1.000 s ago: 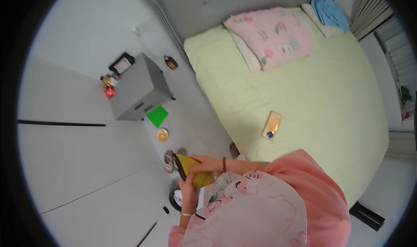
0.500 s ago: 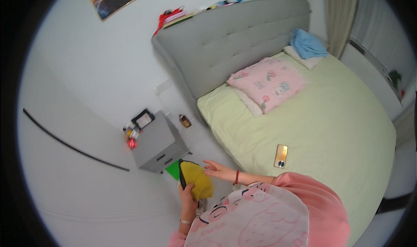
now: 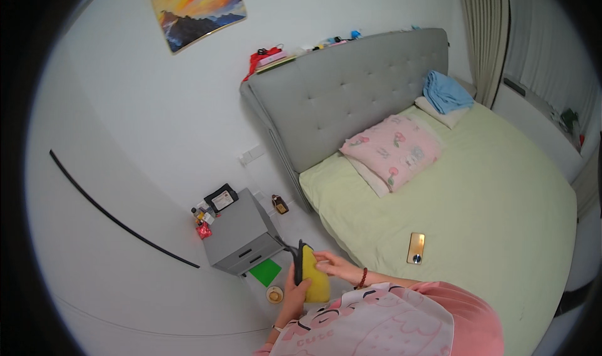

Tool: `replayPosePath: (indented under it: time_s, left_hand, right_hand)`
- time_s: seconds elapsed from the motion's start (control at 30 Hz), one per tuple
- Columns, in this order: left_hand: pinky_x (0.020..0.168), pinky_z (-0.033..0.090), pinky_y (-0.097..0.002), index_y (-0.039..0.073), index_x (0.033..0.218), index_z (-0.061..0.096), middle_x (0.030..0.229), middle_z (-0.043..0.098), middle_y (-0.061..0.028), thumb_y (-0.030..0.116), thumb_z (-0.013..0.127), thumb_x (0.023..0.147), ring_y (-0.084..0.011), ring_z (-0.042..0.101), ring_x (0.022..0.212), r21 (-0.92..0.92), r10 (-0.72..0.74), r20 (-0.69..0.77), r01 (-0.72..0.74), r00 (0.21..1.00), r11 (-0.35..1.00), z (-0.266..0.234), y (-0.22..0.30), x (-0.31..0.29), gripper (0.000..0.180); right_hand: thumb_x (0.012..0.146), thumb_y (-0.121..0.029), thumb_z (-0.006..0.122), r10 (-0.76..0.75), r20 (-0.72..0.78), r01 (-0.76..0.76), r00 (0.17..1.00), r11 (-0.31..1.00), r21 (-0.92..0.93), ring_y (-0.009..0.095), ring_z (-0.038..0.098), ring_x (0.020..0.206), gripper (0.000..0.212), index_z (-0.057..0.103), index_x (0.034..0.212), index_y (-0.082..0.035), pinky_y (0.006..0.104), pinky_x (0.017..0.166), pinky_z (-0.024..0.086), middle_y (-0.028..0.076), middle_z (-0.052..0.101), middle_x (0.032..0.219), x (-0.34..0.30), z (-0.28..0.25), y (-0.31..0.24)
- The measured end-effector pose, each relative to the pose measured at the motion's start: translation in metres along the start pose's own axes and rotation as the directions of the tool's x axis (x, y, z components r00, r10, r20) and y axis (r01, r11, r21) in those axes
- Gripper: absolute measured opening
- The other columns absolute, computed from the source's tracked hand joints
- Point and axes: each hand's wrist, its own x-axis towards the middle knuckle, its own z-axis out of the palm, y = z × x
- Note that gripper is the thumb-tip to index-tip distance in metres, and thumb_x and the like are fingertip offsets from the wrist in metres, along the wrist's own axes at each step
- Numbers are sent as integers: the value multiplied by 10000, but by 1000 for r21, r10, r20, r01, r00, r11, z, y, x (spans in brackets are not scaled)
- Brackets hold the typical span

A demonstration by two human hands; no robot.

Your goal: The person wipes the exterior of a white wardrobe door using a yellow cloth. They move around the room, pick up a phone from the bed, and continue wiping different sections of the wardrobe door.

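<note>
A yellow, soft-looking thing with a black edge and a black strap-like end point(image 3: 316, 284) is held up in front of my body; its exact kind does not show. My left hand point(image 3: 293, 295) is wrapped round its black side, thumb lying across the yellow face. From the other side, my right hand point(image 3: 337, 267) has its bent fingers on the upper yellow edge. Below and behind, on the floor, lie a green flat sheet point(image 3: 266, 272) and a small round pale item point(image 3: 274, 294).
A grey two-drawer nightstand point(image 3: 241, 234) stands beyond my hands, with a dark-framed card point(image 3: 222, 198) and small bottles on top. A brown bottle point(image 3: 279, 204) is on the floor beside it. The bed point(image 3: 489, 218) on the right bears a gold phone point(image 3: 416, 248) and a pink pillow point(image 3: 401, 152).
My right hand has come from just apart onto the yellow thing's edge. The yellow thing has been turned more upright and sits further right. The view has shifted, showing more wall.
</note>
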Motion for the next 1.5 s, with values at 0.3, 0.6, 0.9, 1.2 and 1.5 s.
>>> replayPosePath:
  time_s: [0.3,0.6,0.9,1.2,1.5]
  left_hand:
    - [867,446,-249,102,1422,359,1252,510,-35,202,554,929,-104,516,1033,9,-56,56,55,997,998,5,46,-27,539]
    - [958,418,-347,43,1361,422,1278,531,-142,175,601,873,-212,515,1139,700,503,-480,-32,719,714,-160,133,-99,536]
    - [1111,168,-506,101,1350,437,1444,359,-135,180,583,830,-286,280,1365,503,970,-30,843,239,-192,-265,328,-217,546]
    - [1135,65,-501,148,1389,397,1502,276,-77,223,520,854,-270,198,1404,214,954,-65,938,292,-272,-290,333,-228,554]
    - [1135,73,-491,132,1320,484,1462,350,-87,176,581,793,-288,228,1394,181,976,-47,963,214,-202,-296,332,-224,538]
  right_hand:
    - [909,-379,542,222,325,-386,919,668,636,216,603,1023,395,568,1190,-101,385,879,494,75,623,1104,29,37,9]
    - [893,-361,531,287,611,-666,737,462,586,292,518,1184,481,501,1298,-103,462,1011,383,82,543,1297,68,103,-3]
    - [852,-369,615,272,688,-618,673,718,321,245,630,953,425,581,1166,-85,427,870,490,72,647,1092,185,229,-115]
    - [771,-258,627,-953,283,979,105,148,137,289,516,1006,463,502,1148,-20,392,866,429,165,546,1091,219,499,-324]
    - [858,-566,472,-631,470,715,-617,-699,-1,306,116,1417,728,181,1472,-303,592,1107,15,95,154,1537,243,626,-359]
